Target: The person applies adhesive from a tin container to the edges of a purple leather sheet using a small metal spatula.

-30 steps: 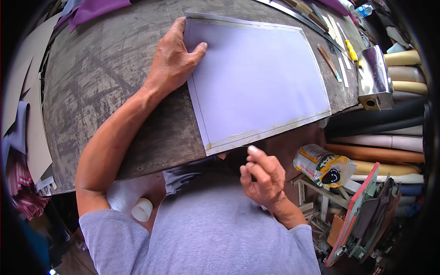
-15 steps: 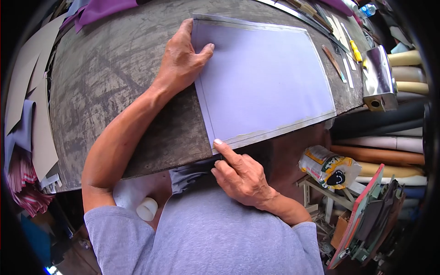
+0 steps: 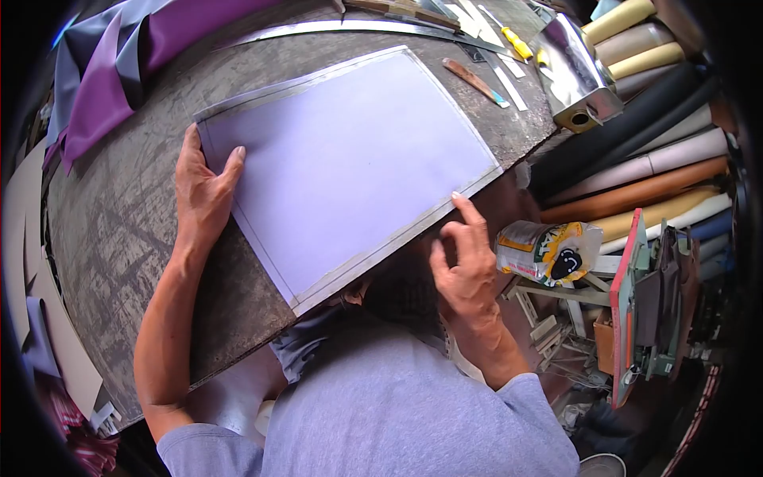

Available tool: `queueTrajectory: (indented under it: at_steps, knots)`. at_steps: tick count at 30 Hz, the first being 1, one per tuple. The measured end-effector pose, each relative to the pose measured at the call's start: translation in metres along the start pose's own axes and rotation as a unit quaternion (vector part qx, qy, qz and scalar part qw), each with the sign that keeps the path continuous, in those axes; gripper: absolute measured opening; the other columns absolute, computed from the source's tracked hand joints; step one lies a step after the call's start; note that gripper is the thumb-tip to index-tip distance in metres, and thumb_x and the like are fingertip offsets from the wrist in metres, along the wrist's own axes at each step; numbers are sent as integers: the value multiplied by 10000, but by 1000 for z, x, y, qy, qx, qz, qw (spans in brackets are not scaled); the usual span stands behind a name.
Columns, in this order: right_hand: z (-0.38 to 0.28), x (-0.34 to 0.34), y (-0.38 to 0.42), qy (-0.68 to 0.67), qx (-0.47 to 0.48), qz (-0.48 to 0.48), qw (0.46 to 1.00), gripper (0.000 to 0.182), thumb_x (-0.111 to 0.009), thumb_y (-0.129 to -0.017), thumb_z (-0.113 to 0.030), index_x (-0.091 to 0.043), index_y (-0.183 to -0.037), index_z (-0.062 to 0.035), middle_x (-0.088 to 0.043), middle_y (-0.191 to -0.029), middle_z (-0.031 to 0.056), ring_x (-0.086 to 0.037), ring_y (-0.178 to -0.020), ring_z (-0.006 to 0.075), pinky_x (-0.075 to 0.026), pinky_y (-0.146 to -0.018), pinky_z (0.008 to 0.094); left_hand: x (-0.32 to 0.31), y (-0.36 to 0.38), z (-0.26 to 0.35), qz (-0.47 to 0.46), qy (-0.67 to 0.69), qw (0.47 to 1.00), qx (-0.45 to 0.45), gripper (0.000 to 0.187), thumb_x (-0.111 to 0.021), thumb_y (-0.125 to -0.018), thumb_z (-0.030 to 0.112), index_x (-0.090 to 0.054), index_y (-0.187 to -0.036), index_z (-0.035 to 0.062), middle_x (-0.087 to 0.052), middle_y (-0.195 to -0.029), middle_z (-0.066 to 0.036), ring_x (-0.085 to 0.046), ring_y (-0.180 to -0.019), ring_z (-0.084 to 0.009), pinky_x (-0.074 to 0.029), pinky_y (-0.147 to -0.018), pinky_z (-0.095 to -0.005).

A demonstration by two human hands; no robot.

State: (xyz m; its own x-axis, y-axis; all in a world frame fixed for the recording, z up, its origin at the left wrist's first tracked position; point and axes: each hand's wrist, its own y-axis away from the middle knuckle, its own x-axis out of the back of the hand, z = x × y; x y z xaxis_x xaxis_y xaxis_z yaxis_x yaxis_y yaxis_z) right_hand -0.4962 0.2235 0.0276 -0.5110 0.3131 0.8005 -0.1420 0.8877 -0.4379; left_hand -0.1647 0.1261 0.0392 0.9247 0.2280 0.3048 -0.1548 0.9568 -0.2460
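A flat lavender panel [image 3: 350, 171] with greyish borders and thin lines along its edges lies on the dark, scuffed worktable [image 3: 119, 215], its near edge at the table's front. My left hand [image 3: 205, 187] grips the panel's left corner, thumb on top and fingers at the edge. The index fingertip of my right hand [image 3: 469, 262] touches the panel's lower right border, while the other fingers curl loosely with nothing visible in them. Beyond the panel, a wooden-handled blade [image 3: 475, 82] rests on the table.
A long metal ruler [image 3: 318, 26], a yellow-handled tool [image 3: 517, 43] and a metal can [image 3: 574, 75] lie toward the back right. Purple material [image 3: 99, 119] is at the back left. Rolls of material [image 3: 636, 171] and a printed bag [image 3: 548, 253] stand right.
The view has turned, and the panel appears further left and more tilted. My right hand has moved from the near left corner along the border to the right. My left hand keeps its corner.
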Motion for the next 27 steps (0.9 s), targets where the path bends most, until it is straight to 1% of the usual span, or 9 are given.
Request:
queueTrajectory:
  at_steps: [1, 3, 5, 7, 11, 15, 17, 20, 27]
  knots:
    - [2, -3, 2, 120, 53, -13, 991, 185, -693, -770, -41, -589, -921, -23, -522, -1438, 141, -587, -680, 213, -503, -637, 327, 0, 0, 0, 0, 0, 1000, -1, 431, -647, -911, 28, -478, -1303, -36, -653, -1142, -138, -648, -1025, -187, -511, -927, -318]
    - [-10, -4, 7, 149, 117, -39, 981, 132, -679, -779, -44, -593, -877, -22, -527, -1446, 143, -534, -629, 176, -450, -604, 316, 0, 1, 3, 2, 0, 1000, 3, 411, -641, -919, 22, -483, -1294, -36, -651, -1134, -131, -653, -1005, -173, -526, -892, -302]
    - [-17, -9, 13, 135, 196, -29, 971, 67, -658, -814, -34, -599, -786, -19, -578, -1395, 133, -476, -576, 149, -417, -577, 294, -1, 2, 4, 3, 11, 1000, 0, 403, -639, -923, 23, -484, -1292, -34, -652, -1125, -126, -655, -992, -164, -534, -872, -294]
    - [-19, -8, 15, 82, 241, -56, 965, 97, -697, -822, -48, -606, -810, -19, -617, -1317, 129, -508, -590, 148, -429, -565, 291, 0, 1, 2, 2, -9, 1000, -8, 393, -636, -928, 25, -486, -1287, -32, -652, -1117, -120, -654, -982, -160, -537, -863, -290]
    - [0, 10, -2, -190, 208, -40, 959, 183, -779, -786, -51, -611, -854, -22, -626, -1155, 151, -638, -712, 197, -534, -593, 322, 1, 0, 2, 3, -16, 1000, -7, 382, -636, -930, 27, -490, -1279, -29, -650, -1109, -116, -654, -969, -159, -539, -859, -291]
    - [16, 25, -13, -49, 53, 30, 997, 180, -756, -803, -55, -607, -901, -33, -591, -1261, 156, -653, -754, 240, -557, -639, 332, 0, 1, 4, 1, -16, 1000, -2, 397, -633, -932, 29, -483, -1295, -31, -648, -1122, -117, -650, -984, -165, -536, -868, -293]
    - [33, 20, -20, 66, 115, 32, 991, 138, -718, -804, -56, -612, -888, -31, -583, -1319, 106, -620, -750, 222, -518, -664, 346, 0, 0, -1, 5, -16, 1000, -17, 407, -634, -933, 32, -479, -1304, -34, -648, -1126, -117, -648, -991, -167, -534, -871, -294]
    - [48, 15, -17, 244, 93, -8, 965, 83, -666, -793, -52, -610, -853, -35, -574, -1361, 42, -567, -714, 208, -455, -662, 357, 1, 0, 0, 7, -15, 1000, -6, 418, -634, -935, 35, -473, -1313, -41, -648, -1130, -120, -647, -997, -171, -530, -875, -294]
    - [77, 12, -33, 318, 52, 16, 947, 28, -611, -795, -31, -586, -793, -43, -564, -1380, 18, -526, -674, 208, -422, -648, 370, 1, 1, 5, 8, -51, 999, -3, 413, -638, -936, 55, -480, -1305, -37, -654, -1116, -120, -652, -981, -170, -527, -874, -294]
